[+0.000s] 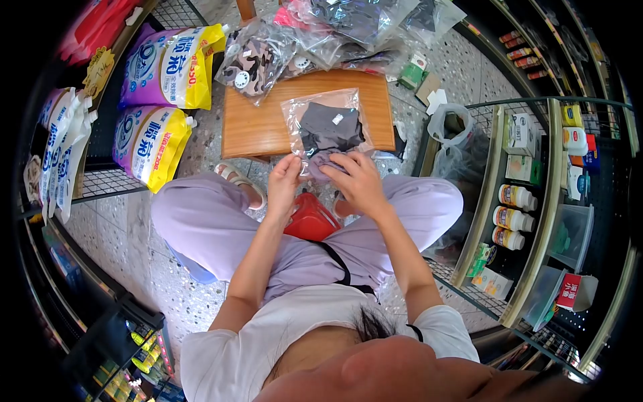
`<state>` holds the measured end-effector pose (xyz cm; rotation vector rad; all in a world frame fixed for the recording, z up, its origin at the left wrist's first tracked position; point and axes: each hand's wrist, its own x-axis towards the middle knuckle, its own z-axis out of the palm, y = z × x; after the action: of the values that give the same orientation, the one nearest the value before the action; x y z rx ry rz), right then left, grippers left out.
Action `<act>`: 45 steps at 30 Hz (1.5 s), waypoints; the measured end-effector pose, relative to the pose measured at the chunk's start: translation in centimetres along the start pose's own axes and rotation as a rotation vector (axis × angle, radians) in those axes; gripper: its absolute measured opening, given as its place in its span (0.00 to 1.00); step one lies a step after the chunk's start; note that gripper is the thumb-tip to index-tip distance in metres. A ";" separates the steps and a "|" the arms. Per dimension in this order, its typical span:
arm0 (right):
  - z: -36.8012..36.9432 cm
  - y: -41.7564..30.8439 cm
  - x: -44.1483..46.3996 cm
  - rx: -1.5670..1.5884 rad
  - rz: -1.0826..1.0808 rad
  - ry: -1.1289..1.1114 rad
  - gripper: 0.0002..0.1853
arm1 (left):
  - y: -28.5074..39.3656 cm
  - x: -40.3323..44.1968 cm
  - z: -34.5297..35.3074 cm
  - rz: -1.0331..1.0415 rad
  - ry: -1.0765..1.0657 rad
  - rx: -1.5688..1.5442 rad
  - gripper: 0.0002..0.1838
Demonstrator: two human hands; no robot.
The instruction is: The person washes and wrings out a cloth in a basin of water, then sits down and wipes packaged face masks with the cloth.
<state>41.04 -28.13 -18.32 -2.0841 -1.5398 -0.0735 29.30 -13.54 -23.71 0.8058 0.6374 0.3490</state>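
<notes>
A clear plastic bag [290, 110] lies on the front part of the low wooden table, with a folded dark grey garment [328, 126] inside that bears a small white label. My left hand [285, 177] pinches the near left corner of the bag. At the bag's near end, my right hand [360, 179] has its fingers closed on a bunched mauve-grey cloth [323, 165]. Whether that cloth is part of the grey garment or a separate piece, I cannot tell. Both hands are just past the table's near edge.
Several bagged garments [348, 30], one in camouflage [254, 67], are piled on the far side of the wooden table [258, 127]. Large detergent bags [151, 144] stand at left. Shelves with bottles [512, 218] run along the right. A red object [311, 218] sits between my knees.
</notes>
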 end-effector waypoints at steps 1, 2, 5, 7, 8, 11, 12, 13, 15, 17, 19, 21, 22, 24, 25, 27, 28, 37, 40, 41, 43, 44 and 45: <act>-0.3 0.4 -0.4 -0.006 0.016 -0.003 0.18 | 0.0 0.0 -0.1 0.025 -0.017 -0.026 0.11; -0.6 0.9 -0.9 -0.012 0.031 -0.007 0.17 | -0.1 0.1 -0.2 0.027 -0.017 -0.020 0.11; -1.3 2.4 -2.0 -0.022 0.110 0.054 0.18 | 0.5 -0.1 0.2 0.034 -0.001 0.003 0.10; -1.4 2.1 -1.9 -0.020 0.210 0.180 0.18 | 0.6 0.0 0.4 0.032 0.024 0.026 0.10; -1.6 2.0 -1.8 -0.021 0.262 0.244 0.19 | 0.6 0.0 0.6 0.033 0.034 0.051 0.11; -0.9 -0.5 -0.1 -0.043 0.324 0.385 0.19 | 0.8 -0.2 1.1 0.030 0.048 0.111 0.11; -0.3 -1.4 0.7 -0.029 0.266 0.359 0.18 | 0.4 -0.1 0.7 0.029 0.046 0.119 0.11; 0.4 -2.2 1.4 -0.013 0.207 0.333 0.18 | 0.1 0.0 0.4 0.030 0.045 0.128 0.12; 2.1 -3.5 2.5 0.057 0.123 0.243 0.20 | -0.4 -0.2 0.1 0.075 0.064 0.151 0.11; 4.0 -3.9 3.2 0.070 0.136 0.215 0.20 | -0.2 -0.2 0.0 0.091 0.071 0.170 0.11; 4.7 -3.8 3.6 0.052 0.168 0.210 0.19 | 0.2 -0.3 0.0 0.072 0.064 0.185 0.10; 4.7 -3.2 3.4 -0.024 0.166 0.224 0.20 | 0.1 0.0 -0.1 0.093 0.062 0.202 0.10; 4.7 -2.9 3.1 -0.063 0.169 0.228 0.20 | 0.0 0.1 -0.2 0.099 0.060 0.211 0.11; 4.6 -2.1 2.9 -0.132 0.225 0.262 0.19 | -0.1 0.1 -0.2 0.056 0.088 0.246 0.11; 4.5 -1.7 2.9 -0.164 0.251 0.280 0.19 | 0.0 0.1 -0.2 0.037 0.104 0.264 0.12; 3.7 -0.6 3.0 -0.229 0.324 0.280 0.19 | 0.3 0.0 0.2 0.033 0.091 0.217 0.13; 3.4 0.0 2.9 -0.262 0.360 0.280 0.19 | 0.5 -0.1 0.4 0.031 0.084 0.194 0.13; 1.3 4.7 2.7 -0.385 0.550 0.325 0.18 | 1.2 -0.4 1.2 0.024 0.105 0.254 0.13; 0.6 5.8 2.5 -0.435 0.553 0.327 0.17 | 1.5 -0.6 1.2 0.029 0.097 0.265 0.13; 0.4 6.2 2.3 -0.444 0.566 0.324 0.17 | 1.5 -0.6 1.2 0.043 0.089 0.244 0.12; 0.1 6.9 2.0 -0.447 0.603 0.351 0.17 | 1.6 -0.7 1.4 0.074 0.074 0.199 0.12; 0.0 7.1 1.9 -0.448 0.618 0.365 0.16 | 1.9 -0.9 1.3 0.086 0.079 0.200 0.11; -0.1 7.3 1.6 -0.407 0.622 0.392 0.17 | 2.8 -1.3 1.5 0.100 0.085 0.202 0.11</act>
<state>48.22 -28.19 -20.53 -2.5765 -0.6432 -0.5649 29.13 -13.25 -20.28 1.0221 0.7212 0.4159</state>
